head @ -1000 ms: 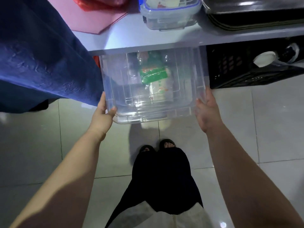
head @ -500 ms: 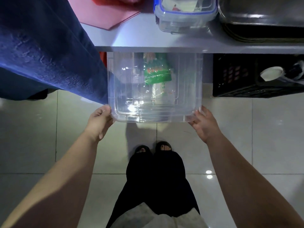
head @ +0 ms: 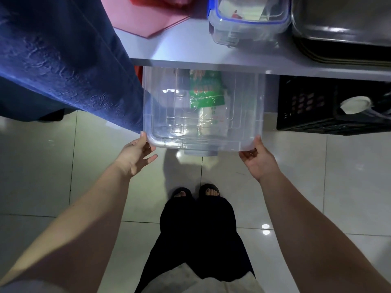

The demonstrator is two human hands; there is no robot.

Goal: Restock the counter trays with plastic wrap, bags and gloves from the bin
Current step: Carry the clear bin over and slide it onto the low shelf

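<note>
A clear plastic bin [head: 249,115] sits half under the grey counter [head: 179,47], its near rim sticking out over the tiled floor. Inside it lies a green and white packet [head: 204,96]; its far end is hidden under the counter. My left hand [head: 135,155] is at the bin's near left corner, fingers spread, only the thumb tip touching the rim. My right hand [head: 260,159] is at the near right corner, thumb against the rim, fingers loosely curled just below it.
On the counter stand a clear box with a blue-rimmed lid [head: 247,20], a metal tray [head: 342,20] and a pink sheet [head: 148,20]. A blue cloth [head: 63,60] hangs at the left. A black crate [head: 313,108] sits right of the bin. My feet [head: 196,193] stand close below.
My hands slid from the bin's sides to its near corners and loosened their hold. The fingers have opened away from the rim.
</note>
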